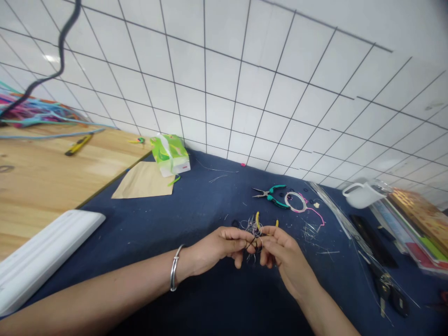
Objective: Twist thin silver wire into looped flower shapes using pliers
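My left hand [224, 245], with a silver bangle at the wrist, has its thumb and fingers closed in a pinch. My right hand [285, 249] is pinched too, its fingertips almost meeting those of the left. Between them runs a thin dark strand [251, 243], possibly wire or cord; its exact kind is too small to tell. Just beyond the fingertips lies a tangle of thin silvery wire [251, 225]. Two yellow handle ends, one of them a curved yellow handle [258, 220], show behind my right fingers; the rest of that tool is hidden.
Teal-handled pliers [271, 193] lie beyond my hands, beside a white ring-shaped coil [296, 202]. A green tissue pack [170, 154] rests on brown paper [145, 181]. A white bar-shaped object [52, 256] stands at left, a white mug [362, 195] at right. A yellow cutter [79, 145] lies on wood.
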Demonstrator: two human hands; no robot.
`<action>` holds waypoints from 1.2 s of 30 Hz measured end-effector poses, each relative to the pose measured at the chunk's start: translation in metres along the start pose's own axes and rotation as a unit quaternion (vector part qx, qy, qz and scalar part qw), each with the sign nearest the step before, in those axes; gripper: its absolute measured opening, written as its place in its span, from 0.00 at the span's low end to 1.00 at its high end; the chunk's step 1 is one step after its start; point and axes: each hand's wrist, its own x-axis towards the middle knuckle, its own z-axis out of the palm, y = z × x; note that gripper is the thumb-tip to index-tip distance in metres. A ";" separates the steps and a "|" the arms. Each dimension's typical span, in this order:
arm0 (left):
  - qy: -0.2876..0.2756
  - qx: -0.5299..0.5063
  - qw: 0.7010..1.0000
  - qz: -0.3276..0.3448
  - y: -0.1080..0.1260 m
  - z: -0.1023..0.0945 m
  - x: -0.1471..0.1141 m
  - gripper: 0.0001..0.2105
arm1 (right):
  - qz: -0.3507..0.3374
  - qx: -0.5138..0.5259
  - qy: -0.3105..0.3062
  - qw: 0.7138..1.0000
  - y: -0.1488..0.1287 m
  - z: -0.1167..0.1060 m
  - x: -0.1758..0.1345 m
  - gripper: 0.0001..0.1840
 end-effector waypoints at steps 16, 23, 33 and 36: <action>0.144 0.183 0.968 0.095 0.001 0.011 0.000 0.08 | 0.003 -0.011 -0.030 0.999 0.002 0.017 -0.010 0.24; 0.152 0.236 0.955 0.101 -0.009 0.013 0.003 0.05 | -0.037 -0.099 0.082 0.991 0.015 0.024 0.002 0.20; 0.167 0.182 0.964 0.098 -0.009 0.017 0.005 0.05 | -0.113 -0.128 0.128 0.977 0.015 0.024 0.010 0.11; 0.164 0.208 0.959 0.103 -0.005 0.019 0.002 0.06 | -0.089 -0.115 0.122 0.982 0.016 0.022 0.010 0.13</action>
